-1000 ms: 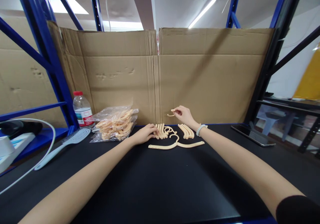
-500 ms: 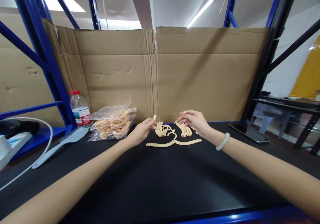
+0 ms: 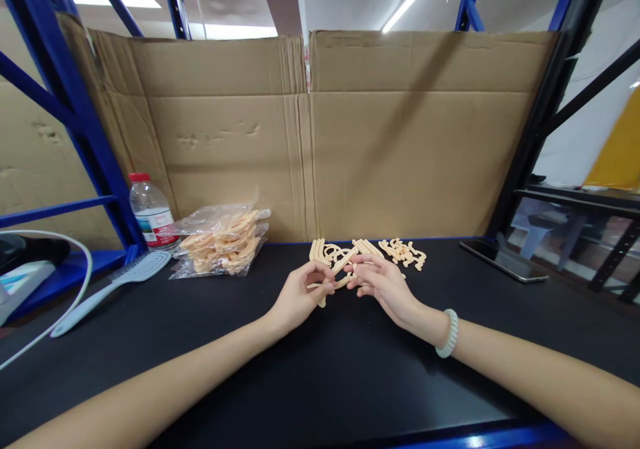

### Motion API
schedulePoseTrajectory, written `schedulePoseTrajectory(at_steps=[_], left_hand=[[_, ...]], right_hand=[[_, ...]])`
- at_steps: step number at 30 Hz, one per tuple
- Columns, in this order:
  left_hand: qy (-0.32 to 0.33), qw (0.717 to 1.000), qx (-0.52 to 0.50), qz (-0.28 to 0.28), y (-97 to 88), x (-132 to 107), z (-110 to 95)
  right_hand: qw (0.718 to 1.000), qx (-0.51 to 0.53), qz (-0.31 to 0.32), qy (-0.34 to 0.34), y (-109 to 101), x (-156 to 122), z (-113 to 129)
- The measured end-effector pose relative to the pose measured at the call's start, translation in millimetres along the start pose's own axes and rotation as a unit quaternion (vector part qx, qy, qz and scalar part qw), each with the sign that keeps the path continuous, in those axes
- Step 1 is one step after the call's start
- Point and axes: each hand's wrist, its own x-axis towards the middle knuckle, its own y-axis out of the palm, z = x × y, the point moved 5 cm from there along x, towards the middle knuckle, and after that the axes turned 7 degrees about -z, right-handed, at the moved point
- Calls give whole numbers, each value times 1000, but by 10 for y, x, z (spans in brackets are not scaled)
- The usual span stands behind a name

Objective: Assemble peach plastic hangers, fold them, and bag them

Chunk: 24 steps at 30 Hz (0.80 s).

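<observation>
My left hand [image 3: 300, 297] is closed in a pinch on a beige hanger arm [image 3: 346, 260], which slants up to the right. Close beside it, my right hand [image 3: 389, 290] has its fingers curled together near the arm's upper end; what they hold, if anything, is too small to make out. Behind both hands lies an assembled beige hanger [image 3: 342, 283], partly covered by the fingers. Past it are a stack of curved hanger arms [image 3: 316, 250], several round hook pieces [image 3: 331, 253] and a second stack of arms [image 3: 368, 245]. Small beige connector pieces [image 3: 403, 251] form a pile at the right.
Plastic bags of beige parts [image 3: 225, 242] lie at the left on the black tabletop [image 3: 320, 382]. Nearby are a red-capped bottle [image 3: 153, 215], a pale blue hairbrush [image 3: 120, 285] and a white cable [image 3: 88, 282]. A phone [image 3: 503, 261] rests at the right; cardboard [image 3: 415, 149] stands behind.
Both hands have come nearer to me and closer together. The left brings the hanger arm over the hanger; the right has left the back, uncovering the small pieces. The view has shifted slightly.
</observation>
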Motion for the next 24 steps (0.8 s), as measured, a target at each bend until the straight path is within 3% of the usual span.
schedulePoseTrajectory(at_steps=[5, 11, 14, 20, 24], left_hand=[[-58, 990, -111, -66, -47, -16, 20], [-119, 967, -215, -65, 4, -95, 16], [-89, 974, -202, -46, 24, -120, -6], [-50, 988, -122, -79, -3, -149, 0], [-18, 993, -92, -67, 9, -149, -24]], right_hand=[[1000, 7, 4, -12, -32, 3, -9], [998, 51, -5, -28, -65, 6, 4], [999, 37, 17, -17, -40, -3, -10], [999, 2, 30, -29, -8, -8, -18], [999, -6, 45, -8, -5, -3, -40]])
